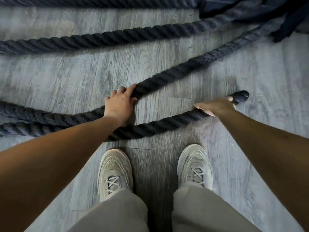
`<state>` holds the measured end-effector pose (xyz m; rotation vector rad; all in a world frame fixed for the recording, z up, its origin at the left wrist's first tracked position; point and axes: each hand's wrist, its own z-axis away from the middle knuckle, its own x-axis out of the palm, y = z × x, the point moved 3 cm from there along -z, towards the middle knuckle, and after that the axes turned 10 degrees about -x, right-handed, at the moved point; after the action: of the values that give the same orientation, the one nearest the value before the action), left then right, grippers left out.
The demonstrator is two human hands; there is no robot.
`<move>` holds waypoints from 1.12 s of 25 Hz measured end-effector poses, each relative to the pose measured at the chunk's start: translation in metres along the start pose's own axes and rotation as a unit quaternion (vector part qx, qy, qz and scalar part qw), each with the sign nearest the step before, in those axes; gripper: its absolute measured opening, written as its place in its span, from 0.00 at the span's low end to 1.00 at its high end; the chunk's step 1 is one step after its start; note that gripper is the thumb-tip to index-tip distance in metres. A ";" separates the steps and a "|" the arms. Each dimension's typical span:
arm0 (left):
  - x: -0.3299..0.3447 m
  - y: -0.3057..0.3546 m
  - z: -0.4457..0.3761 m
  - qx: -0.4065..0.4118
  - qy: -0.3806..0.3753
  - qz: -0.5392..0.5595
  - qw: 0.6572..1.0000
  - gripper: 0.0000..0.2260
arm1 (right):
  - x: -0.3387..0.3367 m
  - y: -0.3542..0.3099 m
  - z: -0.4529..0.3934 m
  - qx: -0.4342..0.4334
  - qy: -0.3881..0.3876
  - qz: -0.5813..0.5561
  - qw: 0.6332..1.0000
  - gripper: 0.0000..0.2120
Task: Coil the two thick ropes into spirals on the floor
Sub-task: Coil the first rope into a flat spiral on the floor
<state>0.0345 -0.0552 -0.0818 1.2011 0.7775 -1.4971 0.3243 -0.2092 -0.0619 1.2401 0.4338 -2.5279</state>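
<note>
Grey wood-grain plank flooring (167,64) fills the view, its seams showing between the boards, darker in the shadowed strip between the person's feet. Thick dark twisted rope lies across it in several runs. One run (192,67) slants from the blurred upper right down to the left hand (119,104), whose fingers (130,90) lie along its top while the thumb curls at its side, so the hand rests on and partly wraps it. A ring (120,90) sits on one finger. Nearer the feet, another run (158,125) passes under the left wrist and rises toward the right hand (215,107), which grasps it just short of the capped rope end (240,97); that end sticks out beyond the fingers. Left of the left hand, two runs lie side by side on the floor. Beyond the hands a further length (117,37) stretches across the floor, and another blurred one follows the top edge. Dark blurred fabric or gear (250,9) occupies the upper right corner. Pale grey laced sneakers (115,173) and grey trousers (117,215) stand below the hands. No writing or brand is readable.
</note>
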 end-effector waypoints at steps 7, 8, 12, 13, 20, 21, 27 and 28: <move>-0.035 0.022 -0.058 0.010 0.075 -0.032 0.997 0.34 | 0.019 -0.053 0.014 -0.365 -0.016 -0.017 0.931 0.24; -0.039 0.032 -0.059 0.097 0.076 -0.028 0.992 0.37 | 0.022 -0.071 0.023 -0.432 -0.051 0.041 0.900 0.23; -0.026 0.053 -0.052 0.334 -0.039 -0.123 0.934 0.27 | 0.030 -0.107 0.030 -0.531 -0.073 0.125 0.835 0.21; -0.022 0.054 -0.052 0.325 -0.038 -0.137 0.935 0.26 | 0.031 -0.106 0.031 -0.517 -0.044 0.115 0.847 0.22; -0.024 0.075 -0.017 0.128 -0.036 -0.112 0.985 0.20 | 0.067 -0.049 0.052 -0.306 0.005 -0.056 0.951 0.39; -0.024 0.074 -0.016 0.097 -0.067 -0.095 0.988 0.22 | 0.058 -0.054 0.043 -0.330 0.021 -0.063 0.942 0.38; -0.028 0.056 -0.011 -0.133 -0.304 0.163 0.929 0.35 | 0.038 -0.097 0.046 -0.406 0.054 -0.105 0.906 0.39; -0.029 0.057 -0.008 -0.158 -0.320 0.200 0.913 0.36 | 0.050 -0.098 0.058 -0.407 0.011 -0.073 0.910 0.49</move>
<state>0.0909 -0.0547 -0.0502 0.5213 0.2819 -1.2432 0.2163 -0.1487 -0.0545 0.9063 1.4424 -2.0335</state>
